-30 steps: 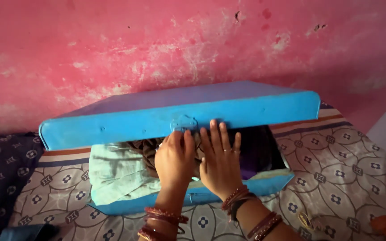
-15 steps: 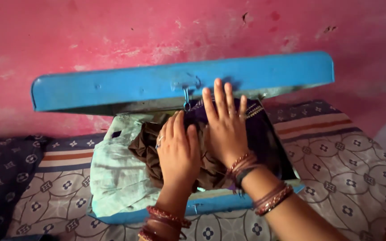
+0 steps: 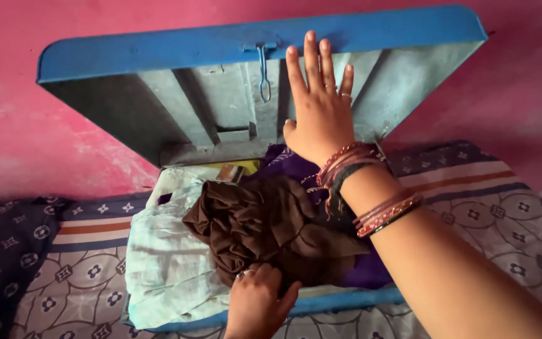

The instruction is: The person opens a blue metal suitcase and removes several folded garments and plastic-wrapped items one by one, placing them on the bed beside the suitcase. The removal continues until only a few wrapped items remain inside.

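The blue metal trunk [image 3: 321, 301] sits on the patterned bedsheet [image 3: 490, 207], close against the pink wall [image 3: 45, 132] at the far side, and its lid [image 3: 158, 53] stands raised and tilted back toward that wall. We have our right hand [image 3: 318, 113] pressed flat against the grey underside of the lid, fingers spread wide and straight, gripping nothing; the open palm props the lid so it does not drop onto the clothes. A thin wire hasp [image 3: 263, 72] hangs loose from the lid's front edge, just left of our fingertips.

Our left hand [image 3: 258, 301] is at the near rim of the trunk, fingers curled loosely down onto the edge of the brown cloth [image 3: 265, 220]. We judge it is pressing or pinching the fabric, though whether it has a real hold on it we cannot tell, since the fingertips are tucked out of sight. The brown cloth lies bunched on top in the middle, which is why it is the piece within easiest reach. A pale green garment [image 3: 164, 257] spills over the trunk's left edge, and purple fabric [image 3: 296, 164] lies beneath and to the right. Bangles circle both wrists.
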